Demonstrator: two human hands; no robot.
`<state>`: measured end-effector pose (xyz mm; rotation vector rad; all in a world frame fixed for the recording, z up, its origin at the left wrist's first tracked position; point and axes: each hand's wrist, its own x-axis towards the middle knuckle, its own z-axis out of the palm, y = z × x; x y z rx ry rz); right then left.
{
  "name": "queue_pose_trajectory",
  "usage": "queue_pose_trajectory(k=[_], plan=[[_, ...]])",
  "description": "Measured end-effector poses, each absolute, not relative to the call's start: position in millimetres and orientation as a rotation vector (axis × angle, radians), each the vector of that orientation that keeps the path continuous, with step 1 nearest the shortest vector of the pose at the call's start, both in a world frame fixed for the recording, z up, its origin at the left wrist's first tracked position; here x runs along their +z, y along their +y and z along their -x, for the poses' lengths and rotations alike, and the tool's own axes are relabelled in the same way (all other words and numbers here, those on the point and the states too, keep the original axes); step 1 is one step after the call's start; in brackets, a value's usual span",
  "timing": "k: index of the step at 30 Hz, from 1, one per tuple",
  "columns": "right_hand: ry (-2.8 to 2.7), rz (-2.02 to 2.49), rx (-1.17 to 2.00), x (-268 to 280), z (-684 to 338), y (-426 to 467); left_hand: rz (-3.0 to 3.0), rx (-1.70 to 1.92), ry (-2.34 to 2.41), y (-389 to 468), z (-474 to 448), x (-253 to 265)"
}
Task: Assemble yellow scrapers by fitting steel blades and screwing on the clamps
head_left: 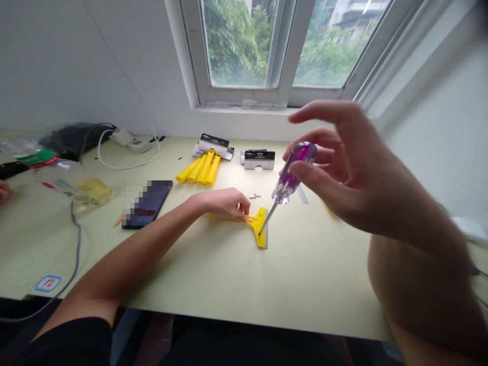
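Note:
My left hand [229,203] is closed on the handle of a yellow scraper [260,226] that lies flat on the table. A metal blade edge shows along the scraper's right side. In my right hand [343,162] is a screwdriver [292,173] with a clear purple handle, pinched between thumb and fingers while the index finger is raised off it. The screwdriver slants down, its tip at the lower part of the scraper head. Small screws [256,195] lie just beyond the scraper. Behind the screwdriver a loose flat blade [302,194] rests on the table.
Several yellow handles [202,168] lie at the back beside black-and-white packages [213,145]; another package [259,159] sits to their right. A phone [148,206], a bottle [68,178] of yellow liquid and cables occupy the left. Another person's hand [4,192] shows at the left edge.

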<state>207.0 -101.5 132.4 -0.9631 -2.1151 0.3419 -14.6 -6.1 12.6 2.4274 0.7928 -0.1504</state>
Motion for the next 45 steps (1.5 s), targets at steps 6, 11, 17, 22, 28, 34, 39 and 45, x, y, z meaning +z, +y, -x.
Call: queue_pose_trajectory(k=[6, 11, 17, 22, 28, 34, 39, 45], plan=[[-2.179, 0.987, 0.039, 137.2, -207.1, -101.4, -2.43, -0.153, 0.799, -6.0, 14.1, 13.1], [-2.197, 1.099, -0.237, 136.4, -212.1, -94.6, -2.432, -0.16, 0.795, -4.9, 15.2, 12.0], [-2.34, 0.991, 0.306, 147.3, -223.3, -102.1, -2.441, -0.185, 0.8, -4.3, 16.0, 11.6], [-2.217, 0.988, 0.137, 141.0, -213.5, -100.4, -2.521, -0.088, 0.815, -16.1, 12.8, 20.1], [-2.087, 0.833, 0.439, 132.8, -208.3, -98.3, -2.284, 0.21, 0.402, -38.8, -2.2, 34.3], [-2.137, 0.806, 0.411, 137.4, -206.7, -102.4, -2.06, 0.298, 0.441, -46.1, -13.7, 21.7], [-2.12, 1.043, -0.105, 134.8, -208.3, -95.3, -2.182, 0.545, 0.512, -47.6, -20.5, 8.0], [-2.066, 0.851, 0.255, 131.5, -206.7, -97.5, -2.036, 0.414, 0.453, -48.6, -17.2, 17.4]])
